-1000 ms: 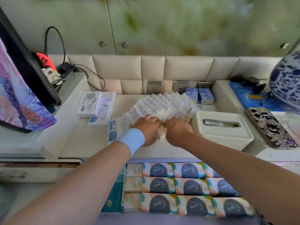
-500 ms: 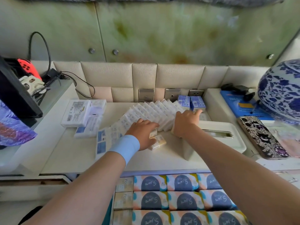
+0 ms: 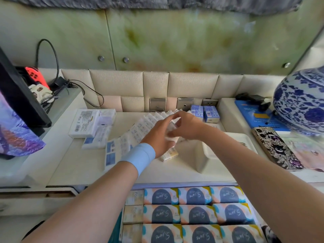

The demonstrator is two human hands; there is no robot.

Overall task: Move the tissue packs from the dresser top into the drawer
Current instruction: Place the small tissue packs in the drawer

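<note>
A slanted row of small white tissue packs [image 3: 140, 127] leans across the middle of the dresser top [image 3: 82, 165]. My left hand [image 3: 160, 135], with a light blue wristband, grips white packs near the row's right end. My right hand [image 3: 187, 125] meets it from the right and pinches the same packs. A small beige pack [image 3: 170, 154] lies flat just below my left hand. The open drawer [image 3: 194, 214] below the front edge holds rows of orange-and-navy tissue packs and a few beige ones.
Flat white packs [image 3: 85, 122] lie at the left. A white tissue box [image 3: 206, 155] stands under my right forearm, two blue boxes [image 3: 205, 113] behind. A patterned phone [image 3: 277, 148] and blue-white vase [image 3: 303, 104] are right; a dark screen [image 3: 19, 92] and cables left.
My right hand drew back from the blue boxes to join my left hand on the packs. My left hand rose from the beige pack onto the row's right end.
</note>
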